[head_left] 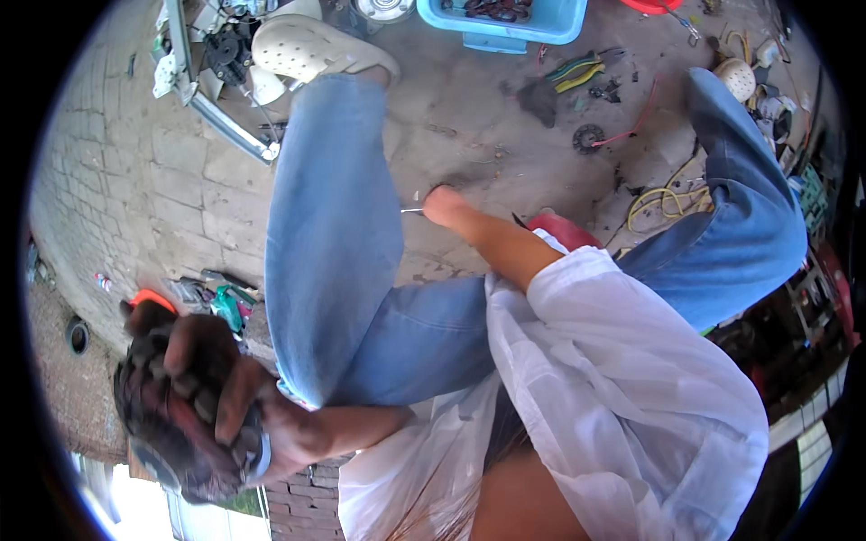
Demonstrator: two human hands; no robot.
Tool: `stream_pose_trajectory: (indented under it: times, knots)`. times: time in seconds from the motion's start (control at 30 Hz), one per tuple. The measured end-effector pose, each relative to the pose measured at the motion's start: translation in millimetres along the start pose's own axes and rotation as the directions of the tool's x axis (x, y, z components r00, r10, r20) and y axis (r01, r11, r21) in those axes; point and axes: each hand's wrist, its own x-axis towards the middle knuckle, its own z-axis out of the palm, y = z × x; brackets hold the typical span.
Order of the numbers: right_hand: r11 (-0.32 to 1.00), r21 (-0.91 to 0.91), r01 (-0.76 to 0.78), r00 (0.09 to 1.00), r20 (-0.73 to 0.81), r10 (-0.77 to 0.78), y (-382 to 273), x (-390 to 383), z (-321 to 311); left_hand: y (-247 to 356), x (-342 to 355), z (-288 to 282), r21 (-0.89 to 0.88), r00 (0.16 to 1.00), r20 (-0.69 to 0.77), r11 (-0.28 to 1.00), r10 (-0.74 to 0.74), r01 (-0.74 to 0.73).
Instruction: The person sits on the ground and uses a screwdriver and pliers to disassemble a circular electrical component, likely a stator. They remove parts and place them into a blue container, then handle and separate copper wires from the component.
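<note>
On the grey stone paving (225,194), the wide light-blue plastic basin (523,41) probably serves to keep its loose dark pieces (496,11) together. At lower left, the bulky dark ribbed object (171,419) rests in the left hand (271,419), fingers partly curled and spread over its curve, presumably because it is broad. The hand tool with green and yellow handles (582,79) lies within view ahead. The right hand (444,206) is curled closed, a thin silvery metal rod (411,210) jutting from it. No lettering is legible.
</note>
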Motion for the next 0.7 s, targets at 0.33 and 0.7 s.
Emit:
stream_pose_trajectory:
  times: [0.33, 0.7]
  knots:
    - [0.993, -0.008, -0.119, 0.992, 0.044, 0.119, 70.4, -50.8, -93.2, 1.2, 0.0, 3.0, -0.067, 0.993, 0.029, 0.991, 0.114, -0.112]
    - [0.815, -0.275, -0.511, 0.712, -0.666, 0.222, 254.8, -191.2, -244.6, -32.4, -3.9, 5.5, -0.183, 0.991, 0.131, 0.983, 0.041, -0.017]
